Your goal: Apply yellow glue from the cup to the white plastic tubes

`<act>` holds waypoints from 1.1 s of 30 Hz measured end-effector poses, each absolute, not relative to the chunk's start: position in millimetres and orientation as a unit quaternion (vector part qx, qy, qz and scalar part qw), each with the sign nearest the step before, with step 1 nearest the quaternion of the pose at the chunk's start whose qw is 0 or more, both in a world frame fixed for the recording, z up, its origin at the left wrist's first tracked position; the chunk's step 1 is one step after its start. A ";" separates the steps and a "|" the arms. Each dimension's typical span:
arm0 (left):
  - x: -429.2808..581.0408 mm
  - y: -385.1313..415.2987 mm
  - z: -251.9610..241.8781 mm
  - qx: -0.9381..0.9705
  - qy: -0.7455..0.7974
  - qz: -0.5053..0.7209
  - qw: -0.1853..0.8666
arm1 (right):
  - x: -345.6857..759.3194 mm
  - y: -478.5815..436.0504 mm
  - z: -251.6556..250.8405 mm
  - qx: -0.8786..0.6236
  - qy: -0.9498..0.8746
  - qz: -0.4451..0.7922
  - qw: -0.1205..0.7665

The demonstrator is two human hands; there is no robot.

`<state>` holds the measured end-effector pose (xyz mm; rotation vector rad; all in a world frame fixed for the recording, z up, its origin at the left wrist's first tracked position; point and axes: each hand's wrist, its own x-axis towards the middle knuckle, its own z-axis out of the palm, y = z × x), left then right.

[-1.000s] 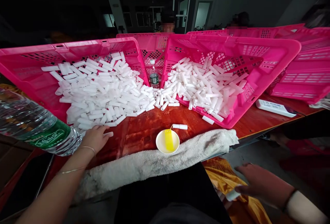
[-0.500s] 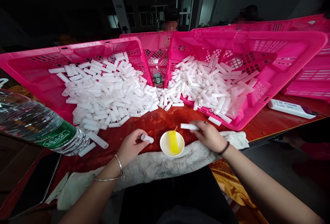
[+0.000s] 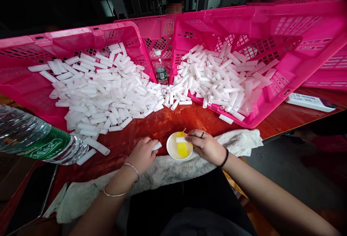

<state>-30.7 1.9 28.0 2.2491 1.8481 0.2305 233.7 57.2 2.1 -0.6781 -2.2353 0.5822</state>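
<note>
behind the hands, a left pink crate [image 3: 67, 40] and a right pink crate [image 3: 271, 22] spill white tubes [image 3: 108, 91] onto the red table [image 3: 151, 127]; a small bottle [image 3: 161, 72] stands between them, and a big bottle [image 3: 32, 140] lies at left. right hand [image 3: 208, 147] fingers pinch a tube [image 3: 181, 139] lying crosswise over the yellow-filled bowl [image 3: 173, 152]; left hand [image 3: 142, 155] fingers clamp a second tube [image 3: 157, 146] that points right toward the bowl.

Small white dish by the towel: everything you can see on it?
The dish is small, round, shallow and white, upright on the red-brown table, its near edge against the white towel. Inside lies a yellow patch, liquid or paste, I cannot tell. A thin stick shows at its far rim. The right hand holds a white tube over it; contact is unclear. The left hand, gripping a second tube, sits close beside its left rim.
</note>
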 end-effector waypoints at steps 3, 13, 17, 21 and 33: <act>-25.7 1.4 29.1 0.743 0.648 0.104 0.132 | 233.5 57.7 1.7 -0.269 -0.831 0.313 0.374; 3.4 -5.8 25.5 0.750 0.573 0.276 0.180 | 233.5 51.4 12.5 -0.275 -0.828 0.337 0.355; 9.7 -1.6 13.0 0.764 0.553 0.264 0.200 | 235.8 46.5 10.5 -0.311 -0.757 0.455 0.352; 12.2 0.7 7.0 0.765 0.550 0.268 0.202 | 237.6 43.8 11.5 -0.326 -0.791 0.393 0.338; 11.3 1.7 5.2 0.761 0.550 0.274 0.209 | 238.8 37.7 4.4 -0.320 -0.807 0.331 0.370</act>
